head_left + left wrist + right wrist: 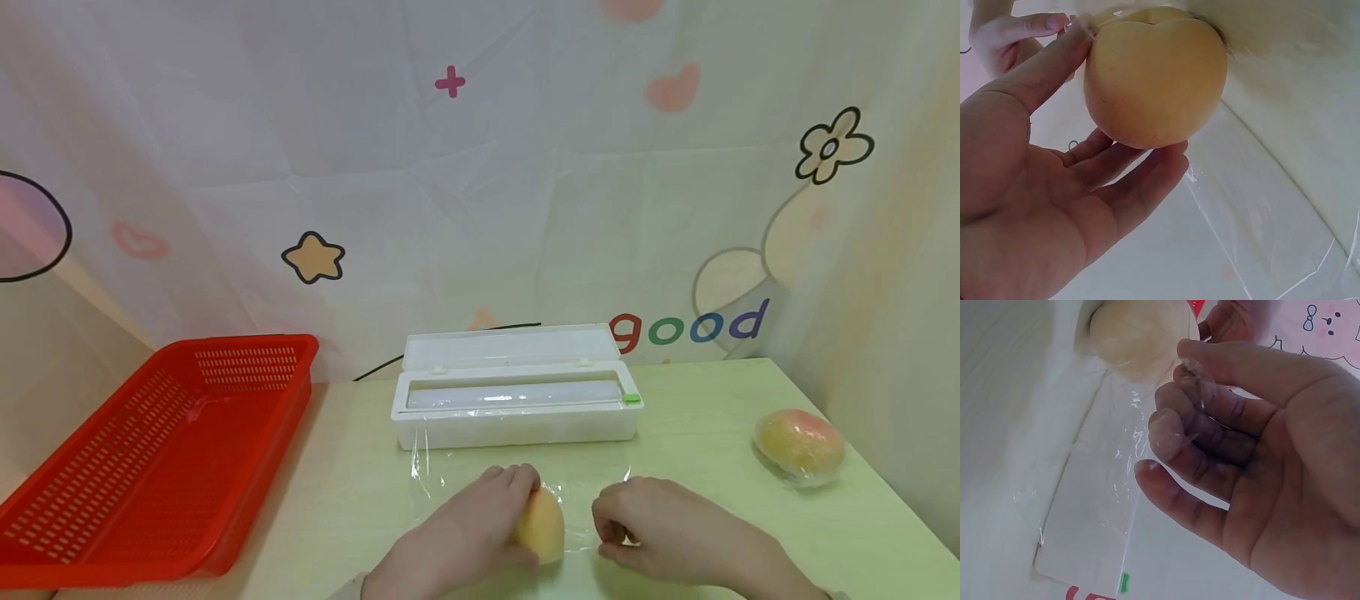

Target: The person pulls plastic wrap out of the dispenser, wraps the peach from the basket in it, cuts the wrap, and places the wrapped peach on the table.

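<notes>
A yellow-orange peach stands on clear plastic film at the front middle of the table. The left hand grips it from the left; in the left wrist view its thumb and fingers lie around the peach. Just right of the peach, the right hand pinches an edge of the film between thumb and curled fingers, as the right wrist view shows at the hand. The film stretches back towards a white wrap box with its lid raised and a roll inside.
A red plastic basket stands at the left. On the right side of the table lies another peach wrapped in film. Behind the table hangs a printed curtain.
</notes>
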Available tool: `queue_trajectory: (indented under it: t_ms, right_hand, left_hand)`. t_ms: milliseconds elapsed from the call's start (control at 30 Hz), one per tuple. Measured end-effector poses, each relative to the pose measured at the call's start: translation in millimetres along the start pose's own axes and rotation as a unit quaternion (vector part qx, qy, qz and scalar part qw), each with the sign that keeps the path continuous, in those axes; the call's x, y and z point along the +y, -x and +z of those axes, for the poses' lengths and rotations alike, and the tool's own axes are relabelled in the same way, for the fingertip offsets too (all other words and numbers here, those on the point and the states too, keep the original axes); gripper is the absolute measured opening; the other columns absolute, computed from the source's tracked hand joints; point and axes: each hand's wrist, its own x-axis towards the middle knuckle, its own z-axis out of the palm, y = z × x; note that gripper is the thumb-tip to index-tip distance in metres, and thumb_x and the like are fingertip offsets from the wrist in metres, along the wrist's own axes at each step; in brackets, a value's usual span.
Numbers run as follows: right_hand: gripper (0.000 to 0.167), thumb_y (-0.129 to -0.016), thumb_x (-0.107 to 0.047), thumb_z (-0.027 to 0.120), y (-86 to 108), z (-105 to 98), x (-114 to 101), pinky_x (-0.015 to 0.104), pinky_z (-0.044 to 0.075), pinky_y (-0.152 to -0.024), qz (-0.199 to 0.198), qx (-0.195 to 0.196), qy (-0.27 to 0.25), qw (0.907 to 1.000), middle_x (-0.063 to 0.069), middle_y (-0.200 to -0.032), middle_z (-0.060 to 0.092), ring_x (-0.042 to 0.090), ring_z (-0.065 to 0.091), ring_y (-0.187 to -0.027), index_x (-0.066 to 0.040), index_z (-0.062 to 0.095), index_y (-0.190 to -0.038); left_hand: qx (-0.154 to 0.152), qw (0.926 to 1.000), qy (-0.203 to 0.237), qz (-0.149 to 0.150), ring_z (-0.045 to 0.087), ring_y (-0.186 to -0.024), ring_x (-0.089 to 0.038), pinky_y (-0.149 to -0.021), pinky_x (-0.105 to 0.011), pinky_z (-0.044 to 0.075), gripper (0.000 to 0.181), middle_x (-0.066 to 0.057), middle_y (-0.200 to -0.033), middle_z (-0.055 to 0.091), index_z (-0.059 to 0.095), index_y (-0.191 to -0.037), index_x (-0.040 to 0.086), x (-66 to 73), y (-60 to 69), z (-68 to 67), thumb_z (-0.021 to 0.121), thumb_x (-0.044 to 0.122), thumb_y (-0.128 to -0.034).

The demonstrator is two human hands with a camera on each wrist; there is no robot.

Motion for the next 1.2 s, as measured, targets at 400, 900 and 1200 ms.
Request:
queue_trajectory:
  t_ms: [400,900,1200]
  right_hand:
    - [0.025,-0.084,-0.033,0.086,0.6,-8.2,-1.6,0.024,0.046,-0.063,0.012,0.019,-0.006,0.9997,-0.020,-0.078,0.051,-0.001,0.048,-0.070,-0.026,0.063,-0.088]
    - [0.029,-0.087,-0.029,0.083,-5.1,12.0,-35.4,0.025,0.053,-0.075,-0.063,0.070,0.058,0.9939,-0.013,-0.102,0.060,0.004,0.056,-0.089,-0.018,0.071,-0.110]
    - [0.050,-0.089,-0.029,0.083,-15.0,20.5,-43.6,0.030,0.056,-0.087,-0.021,0.034,0.074,0.9965,-0.003,-0.127,0.060,0.012,0.056,-0.111,-0.014,0.064,-0.132]
  left_hand:
    - [-0.001,0.9996,0.027,0.009,0.052,-0.088,-0.006,-0.081,-0.019,0.045,0.051,0.016,-0.085,0.054,0.056,-0.108,0.018,-9.2,-6.5,-8.1,0.093,0.034,-0.0759]
    - [-0.001,0.9973,0.073,0.000,0.053,-0.086,-0.004,-0.082,-0.019,0.047,0.050,0.009,-0.106,0.057,0.064,-0.116,0.012,-20.2,-10.2,-10.0,0.090,0.036,-0.0808]
    - [-0.008,0.9955,0.094,0.006,0.058,-0.097,-0.006,-0.090,-0.023,0.048,0.051,0.006,-0.110,0.066,0.066,-0.120,0.008,-29.7,-14.9,-13.9,0.089,0.033,-0.0820]
